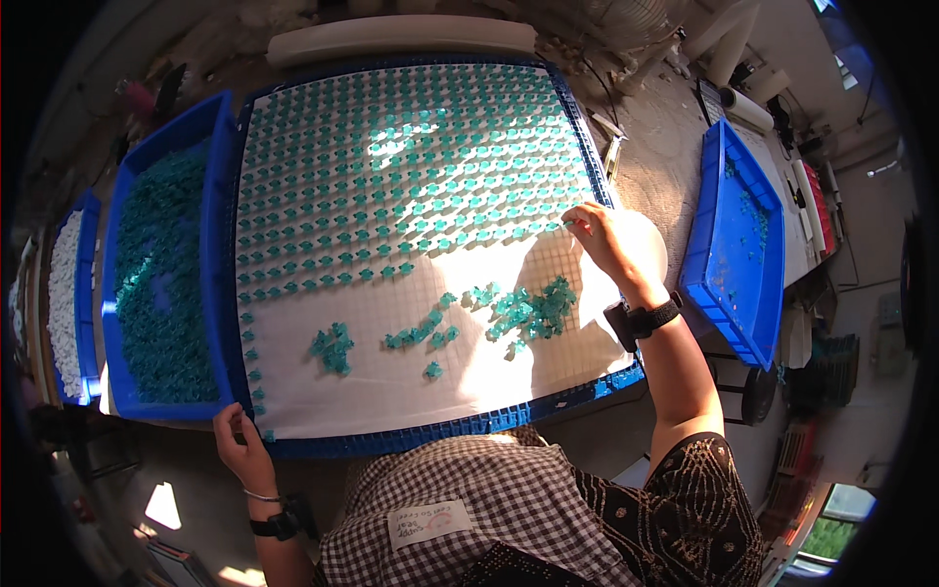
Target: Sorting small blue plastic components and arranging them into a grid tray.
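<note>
A white sheet (372, 411) lies on a blue-edged tray, covered over its far part with rows of small teal translucent pieces (421, 186). At the right end of the nearest full row, my right hand (611, 245) pinches a small teal piece (567, 224) just at the sheet. Loose teal pieces lie in a heap (533, 308) toward the near right, with a smaller cluster (334, 348) to the left. My left hand (242, 448) is at the near left corner of the tray, fingers curled together; what they hold, if anything, cannot be made out.
A blue bin (223, 293) full of teal pieces stands left of the sheet. Beyond it is another blue bin (86, 293) with white pieces. To the right, a tilted blue bin (719, 264) holds a few teal bits. A white roll (401, 39) lies behind the tray.
</note>
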### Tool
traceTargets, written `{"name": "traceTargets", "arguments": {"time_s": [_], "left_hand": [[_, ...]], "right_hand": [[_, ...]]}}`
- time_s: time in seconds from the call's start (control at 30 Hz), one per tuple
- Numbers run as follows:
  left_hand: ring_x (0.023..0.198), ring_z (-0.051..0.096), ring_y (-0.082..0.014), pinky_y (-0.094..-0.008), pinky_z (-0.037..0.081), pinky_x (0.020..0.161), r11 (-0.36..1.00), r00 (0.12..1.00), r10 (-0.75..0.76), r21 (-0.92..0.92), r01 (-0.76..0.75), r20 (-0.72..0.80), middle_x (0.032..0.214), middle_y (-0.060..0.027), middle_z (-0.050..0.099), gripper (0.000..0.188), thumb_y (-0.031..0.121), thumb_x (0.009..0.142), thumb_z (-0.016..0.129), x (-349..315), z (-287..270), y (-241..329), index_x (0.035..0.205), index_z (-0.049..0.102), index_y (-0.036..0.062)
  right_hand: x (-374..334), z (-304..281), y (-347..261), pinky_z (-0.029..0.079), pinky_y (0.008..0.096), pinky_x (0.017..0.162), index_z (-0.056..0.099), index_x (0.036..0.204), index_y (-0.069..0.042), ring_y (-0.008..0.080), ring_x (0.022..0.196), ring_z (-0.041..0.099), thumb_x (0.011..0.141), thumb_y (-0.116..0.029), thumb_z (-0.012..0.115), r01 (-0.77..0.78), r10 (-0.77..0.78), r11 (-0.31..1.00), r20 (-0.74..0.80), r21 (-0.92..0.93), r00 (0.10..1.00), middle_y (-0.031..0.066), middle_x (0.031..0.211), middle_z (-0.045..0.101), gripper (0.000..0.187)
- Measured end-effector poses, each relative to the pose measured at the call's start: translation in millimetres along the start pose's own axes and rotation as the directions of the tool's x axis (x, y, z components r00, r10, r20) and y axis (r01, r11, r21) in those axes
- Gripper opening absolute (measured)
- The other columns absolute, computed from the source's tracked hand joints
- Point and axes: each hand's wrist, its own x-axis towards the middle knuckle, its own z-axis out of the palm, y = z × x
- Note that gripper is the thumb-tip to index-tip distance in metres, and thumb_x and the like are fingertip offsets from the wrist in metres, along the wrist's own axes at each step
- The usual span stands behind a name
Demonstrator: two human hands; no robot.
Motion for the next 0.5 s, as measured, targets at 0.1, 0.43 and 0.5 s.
{"name": "traceTargets", "arguments": {"time_s": [0.1,0.43,0.5], "left_hand": [[0.087,0.059,-0.0223,-0.0324,0.047,0.080,1.000,1.000,-0.007,0.024,0.007,-0.002,0.100,-0.0111,0.060,0.019,0.003,0.087,0.052,-2.6,0.9,2.2,0.105,0.058,-0.0009],[0.100,0.055,-0.0311,-0.0396,0.043,0.089,0.984,0.989,0.143,0.116,-0.137,-0.045,0.106,-0.0143,0.058,0.020,0.006,0.088,0.053,-8.7,14.1,-8.1,0.106,0.057,-0.0014],[0.100,0.054,-0.0316,-0.0403,0.042,0.089,0.977,0.984,0.167,0.143,-0.157,-0.061,0.106,-0.0148,0.057,0.019,0.006,0.088,0.052,-9.6,17.8,-6.2,0.105,0.056,-0.0015]], "right_hand": [[0.1,-5.5,-5.2,0.050,0.0321,0.071,0.066,0.092,-0.005,0.0279,0.082,0.064,0.084,-0.009,0.063,-0.011,0.012,0.998,0.021,-0.066,1.000,0.0120,0.090,0.065,0.010],[-0.7,12.8,21.6,0.050,0.0303,0.063,0.069,0.093,-0.016,0.0207,0.071,0.065,0.082,-0.024,0.067,0.160,-0.173,0.981,-0.133,-0.107,0.976,0.0008,0.080,0.067,0.014],[-8.0,9.8,14.9,0.050,0.0291,0.065,0.069,0.090,-0.012,0.0160,0.073,0.065,0.079,-0.023,0.070,0.010,-0.007,0.999,0.085,-0.040,0.996,0.0015,0.082,0.067,0.016]]}}
